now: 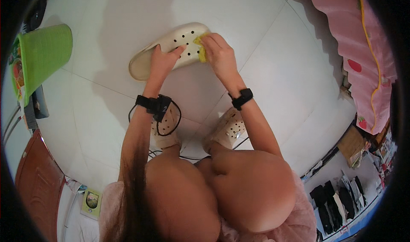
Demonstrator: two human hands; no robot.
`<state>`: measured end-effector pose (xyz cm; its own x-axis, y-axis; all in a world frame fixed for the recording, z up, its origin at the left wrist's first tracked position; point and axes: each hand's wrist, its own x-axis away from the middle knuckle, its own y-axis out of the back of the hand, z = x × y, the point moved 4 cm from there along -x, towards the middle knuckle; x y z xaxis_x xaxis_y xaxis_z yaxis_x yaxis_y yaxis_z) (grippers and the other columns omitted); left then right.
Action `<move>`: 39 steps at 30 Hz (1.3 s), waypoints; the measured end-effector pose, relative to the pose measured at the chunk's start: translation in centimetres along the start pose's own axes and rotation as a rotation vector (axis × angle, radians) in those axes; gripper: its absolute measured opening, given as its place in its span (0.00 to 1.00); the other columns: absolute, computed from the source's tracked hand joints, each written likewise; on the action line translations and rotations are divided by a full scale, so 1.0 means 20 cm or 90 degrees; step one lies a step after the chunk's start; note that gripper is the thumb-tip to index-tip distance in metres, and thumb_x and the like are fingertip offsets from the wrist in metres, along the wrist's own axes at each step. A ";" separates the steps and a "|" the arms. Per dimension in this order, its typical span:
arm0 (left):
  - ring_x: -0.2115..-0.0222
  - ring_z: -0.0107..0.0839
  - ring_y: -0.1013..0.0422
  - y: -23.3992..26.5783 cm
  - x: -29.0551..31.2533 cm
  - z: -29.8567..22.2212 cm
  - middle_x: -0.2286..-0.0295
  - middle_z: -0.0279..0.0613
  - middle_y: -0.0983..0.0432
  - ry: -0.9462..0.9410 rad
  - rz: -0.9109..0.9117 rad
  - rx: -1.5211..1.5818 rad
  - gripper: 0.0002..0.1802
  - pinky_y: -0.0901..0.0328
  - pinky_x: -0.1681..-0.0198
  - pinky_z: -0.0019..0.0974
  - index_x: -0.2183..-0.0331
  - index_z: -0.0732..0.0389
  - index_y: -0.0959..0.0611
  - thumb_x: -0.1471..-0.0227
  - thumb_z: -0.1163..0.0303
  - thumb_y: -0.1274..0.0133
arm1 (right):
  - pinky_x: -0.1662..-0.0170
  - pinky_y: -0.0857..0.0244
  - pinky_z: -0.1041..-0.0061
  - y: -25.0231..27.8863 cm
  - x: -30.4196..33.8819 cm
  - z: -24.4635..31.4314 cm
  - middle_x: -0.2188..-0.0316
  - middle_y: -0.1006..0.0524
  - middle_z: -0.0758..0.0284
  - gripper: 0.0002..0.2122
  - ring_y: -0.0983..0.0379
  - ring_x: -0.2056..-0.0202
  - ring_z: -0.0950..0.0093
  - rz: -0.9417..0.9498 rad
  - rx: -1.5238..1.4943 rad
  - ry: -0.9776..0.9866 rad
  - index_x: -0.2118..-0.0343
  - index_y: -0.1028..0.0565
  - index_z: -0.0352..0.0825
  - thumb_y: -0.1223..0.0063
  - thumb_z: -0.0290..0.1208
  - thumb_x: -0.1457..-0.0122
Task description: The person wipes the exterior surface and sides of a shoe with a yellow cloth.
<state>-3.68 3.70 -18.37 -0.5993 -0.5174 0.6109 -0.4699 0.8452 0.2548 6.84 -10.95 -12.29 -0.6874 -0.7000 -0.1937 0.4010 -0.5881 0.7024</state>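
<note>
A cream clog (188, 38) with round holes lies sideways on the pale tiled floor, its toe to the right and its heel to the left. My left hand (164, 61) grips it around the opening, with the thumb reaching over the holed upper. At the toe, my right hand (218, 54) closes on a crumpled yellow cloth (203, 55) and presses it against the clog. Part of the cloth is hidden under my fingers. Black straps with a small device sit on my left wrist, and a black band circles my right wrist.
Holed clogs (230, 129) are on my feet, with a thin black cable (188, 158) behind them. A green bin (47, 49) stands at the left. Pink strawberry-print fabric (341, 28) hangs at the right. A brown door (39, 182) is lower left, and dark folded items (324, 203) are lower right.
</note>
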 end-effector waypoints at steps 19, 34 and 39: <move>0.68 0.43 0.24 0.00 0.01 -0.04 0.70 0.45 0.19 -0.086 -0.032 -0.081 0.20 0.32 0.62 0.42 0.65 0.61 0.17 0.59 0.57 0.42 | 0.64 0.28 0.68 -0.04 -0.08 0.05 0.63 0.26 0.62 0.10 0.25 0.67 0.61 0.047 -0.018 0.032 0.61 0.26 0.30 0.49 0.19 0.48; 0.70 0.32 0.24 0.00 0.02 -0.08 0.69 0.41 0.19 -0.048 0.014 0.006 0.22 0.31 0.62 0.35 0.63 0.66 0.18 0.58 0.60 0.39 | 0.67 0.33 0.73 0.28 0.03 -0.19 0.69 0.25 0.63 0.04 0.28 0.72 0.71 -0.203 -0.100 -0.297 0.64 0.26 0.30 0.49 0.25 0.38; 0.67 0.32 0.24 0.07 0.01 -0.25 0.65 0.43 0.19 -0.062 0.153 -0.039 0.22 0.31 0.62 0.34 0.61 0.65 0.18 0.58 0.62 0.39 | 0.65 0.36 0.79 0.24 0.08 -0.21 0.68 0.27 0.71 0.06 0.32 0.70 0.81 -0.202 -0.446 -0.439 0.65 0.27 0.33 0.50 0.30 0.36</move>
<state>-1.26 5.38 -14.12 -0.7498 -0.3088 0.5852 -0.2683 0.9503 0.1578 10.26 -16.67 -12.11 -0.9323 -0.2167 0.2897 0.2516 -0.9638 0.0887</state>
